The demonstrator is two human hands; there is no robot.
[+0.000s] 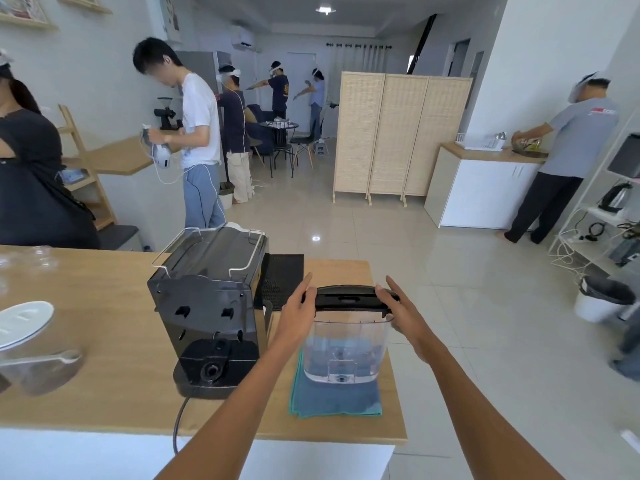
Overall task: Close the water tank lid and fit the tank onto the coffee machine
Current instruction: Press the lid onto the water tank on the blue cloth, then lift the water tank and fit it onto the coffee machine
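Note:
A clear plastic water tank [346, 344] with a little water in it stands on a blue-green cloth [332, 400] near the counter's right end. Its black lid [349, 297] lies flat on top. My left hand [298, 311] grips the lid's left end and my right hand [403, 311] grips its right end and the tank's upper rim. The black coffee machine [211, 306] stands just left of the tank, its back facing me, with an empty round socket on its rear base [212, 369].
A wooden counter [114, 344] carries a black mat [282, 278] behind the machine and a clear container with a white lid [24, 320] at the left. The power cord [180, 420] drops over the front edge. Several people stand around the room beyond.

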